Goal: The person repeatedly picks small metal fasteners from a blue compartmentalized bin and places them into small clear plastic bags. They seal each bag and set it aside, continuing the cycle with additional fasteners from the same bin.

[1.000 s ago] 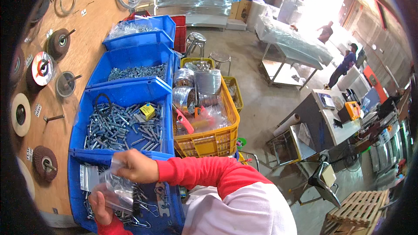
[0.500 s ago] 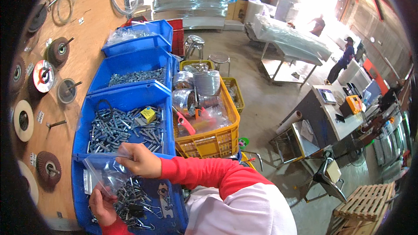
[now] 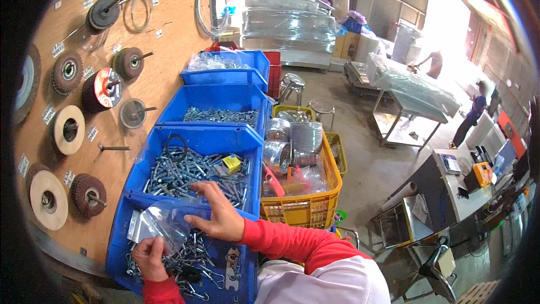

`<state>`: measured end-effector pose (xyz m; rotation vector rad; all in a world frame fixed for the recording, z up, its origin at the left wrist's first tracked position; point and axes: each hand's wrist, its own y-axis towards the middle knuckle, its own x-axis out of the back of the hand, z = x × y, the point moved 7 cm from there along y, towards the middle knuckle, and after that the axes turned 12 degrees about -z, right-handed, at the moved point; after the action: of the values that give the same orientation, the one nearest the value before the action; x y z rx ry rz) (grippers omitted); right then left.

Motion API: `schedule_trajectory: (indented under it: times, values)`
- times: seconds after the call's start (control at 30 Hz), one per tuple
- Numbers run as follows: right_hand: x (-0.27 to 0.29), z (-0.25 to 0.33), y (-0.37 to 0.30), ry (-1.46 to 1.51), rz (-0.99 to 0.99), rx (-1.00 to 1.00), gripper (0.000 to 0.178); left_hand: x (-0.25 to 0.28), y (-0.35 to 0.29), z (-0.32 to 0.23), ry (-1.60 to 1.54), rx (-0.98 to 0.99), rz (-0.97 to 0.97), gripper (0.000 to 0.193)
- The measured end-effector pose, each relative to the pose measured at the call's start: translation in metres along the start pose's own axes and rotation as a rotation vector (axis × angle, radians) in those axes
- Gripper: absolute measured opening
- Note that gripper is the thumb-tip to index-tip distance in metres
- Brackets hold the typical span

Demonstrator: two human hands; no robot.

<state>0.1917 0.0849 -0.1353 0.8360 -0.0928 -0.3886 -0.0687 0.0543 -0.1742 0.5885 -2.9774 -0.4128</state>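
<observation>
A clear plastic zip bag point(image 3: 171, 226) hangs over the nearest blue bin point(image 3: 121, 262). My left hand point(image 3: 151, 258) pinches its lower edge between thumb and fingers. At the bag's right side is my right hand point(image 3: 220, 214), its thumb and fingers spread apart and holding nothing that I can see. Beneath the hands lie metal hooks and bolts point(image 3: 194, 256), partly hidden by the bag, with a flat metal plate point(image 3: 232, 269) to their right. Just beyond, another blue bin holds many long bolts point(image 3: 185, 171) and a small yellow box point(image 3: 231, 164).
Farther blue bins hold small fasteners point(image 3: 219, 115) and plastic bags point(image 3: 216, 62). A yellow crate point(image 3: 304, 208) with wire coils stands to the right. Grinding wheels point(image 3: 68, 129) hang on the wooden board at left. A workbench point(image 3: 472, 191) and two people are farther right.
My right hand has let go of the bag's upper edge, and its fingers have opened. The left hand still pinches the bag. The view has swung left, bringing more of the board in.
</observation>
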Motion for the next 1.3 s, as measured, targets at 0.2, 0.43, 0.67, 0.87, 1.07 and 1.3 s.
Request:
schedule_trajectory:
  times: [0.2,0.43,0.67,0.87,1.07,1.3]
  values:
    - [-0.042,0.016,-0.033,0.198,0.497,-0.149,0.028,-0.027,-0.034,-0.03,0.356,-0.317,0.094,0.018]
    - [-0.075,0.009,-0.04,0.162,0.659,-0.169,0.029,-0.022,-0.028,-0.018,0.201,-0.132,0.167,0.018]
    - [-0.076,0.008,-0.037,0.136,0.583,-0.011,0.032,-0.02,-0.021,-0.01,-0.025,0.017,0.181,0.024]
    - [-0.069,0.009,-0.045,0.018,0.565,0.109,0.031,-0.018,-0.03,-0.041,0.516,-0.461,-0.055,0.023]
    - [-0.07,0.01,-0.045,-0.021,0.593,0.072,0.031,-0.02,-0.034,-0.051,0.597,-0.507,-0.099,0.025]
    - [-0.078,0.007,-0.035,0.128,0.539,-0.022,0.032,-0.017,-0.022,-0.036,0.521,-0.372,-0.063,0.023]
